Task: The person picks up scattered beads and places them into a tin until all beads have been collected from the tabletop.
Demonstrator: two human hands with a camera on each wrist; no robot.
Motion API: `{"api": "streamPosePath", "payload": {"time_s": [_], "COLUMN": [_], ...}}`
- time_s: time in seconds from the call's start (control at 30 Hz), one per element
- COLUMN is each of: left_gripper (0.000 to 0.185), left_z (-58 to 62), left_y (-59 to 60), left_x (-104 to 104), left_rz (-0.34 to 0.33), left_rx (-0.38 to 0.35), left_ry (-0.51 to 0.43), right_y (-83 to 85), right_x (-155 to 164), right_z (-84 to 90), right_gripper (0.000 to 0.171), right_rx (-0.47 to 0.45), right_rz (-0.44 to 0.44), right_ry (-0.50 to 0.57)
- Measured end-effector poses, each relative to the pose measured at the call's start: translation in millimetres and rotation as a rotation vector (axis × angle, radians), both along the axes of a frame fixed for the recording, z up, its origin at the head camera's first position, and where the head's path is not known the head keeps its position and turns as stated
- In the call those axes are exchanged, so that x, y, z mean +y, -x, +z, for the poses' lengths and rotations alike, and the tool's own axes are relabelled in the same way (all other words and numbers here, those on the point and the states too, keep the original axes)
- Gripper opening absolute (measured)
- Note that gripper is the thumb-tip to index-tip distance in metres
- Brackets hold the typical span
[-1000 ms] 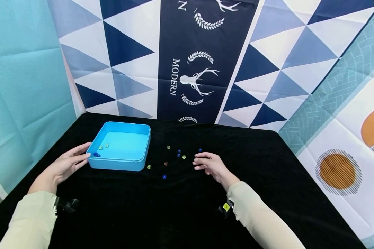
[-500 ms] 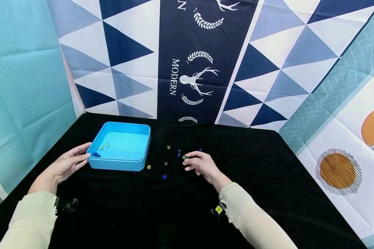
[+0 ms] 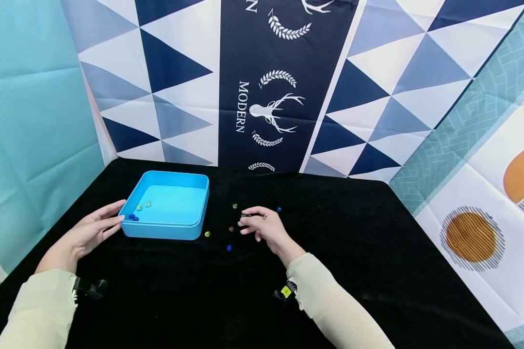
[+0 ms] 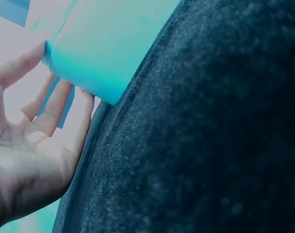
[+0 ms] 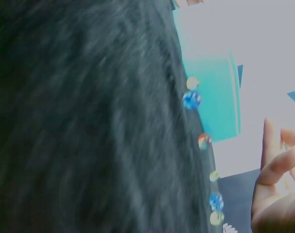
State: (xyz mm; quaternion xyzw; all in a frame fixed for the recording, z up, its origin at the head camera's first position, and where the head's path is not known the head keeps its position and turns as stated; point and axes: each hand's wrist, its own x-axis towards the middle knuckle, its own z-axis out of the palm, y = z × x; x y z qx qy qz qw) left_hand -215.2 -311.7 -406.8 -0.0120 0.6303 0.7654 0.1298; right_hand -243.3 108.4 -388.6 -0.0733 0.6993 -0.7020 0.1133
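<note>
Her left hand (image 3: 85, 235) lies open, straight fingers touching the blue tray (image 3: 133, 230) at its 9 o'clock wall. Her right hand (image 3: 262, 225), fingers loosely curled, hovers among marbles (image 3: 228, 247) scattered at the tray's 3 o'clock; whether it grips one, I cannot tell. The tray sits square, flat, mouth upward.

Left hand (image 4: 26, 145) fingertips touch the blue tray (image 4: 104, 43) corner; black cloth (image 4: 210, 136) beneath.

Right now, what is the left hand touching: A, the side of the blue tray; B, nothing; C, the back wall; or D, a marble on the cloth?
A: the left hand's fingertips rest against the outer wall of the blue tray, away from any loose marble.
</note>
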Motion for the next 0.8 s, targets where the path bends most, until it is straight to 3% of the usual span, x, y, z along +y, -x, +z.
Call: {"api": "streamPosePath", "payload": {"time_s": [0.4,0.8], "left_gripper": [0.071,0.067], "left_z": [1.1,1.3], "left_y": [1.8,1.2], "left_x": [-1,-1], "left_rz": [-0.001,0.002], "left_rx": [-0.011,-0.009], "left_ry": [-0.009,-0.014], "right_y": [0.3,2.8], "right_x": [-40,-80], "right_z": [7.4,10.6], "right_gripper": [0.023,0.029], "right_rx": [0.031,0.06], "right_rz": [-0.008,-0.008], "right_ry": [0.027,0.039]}}
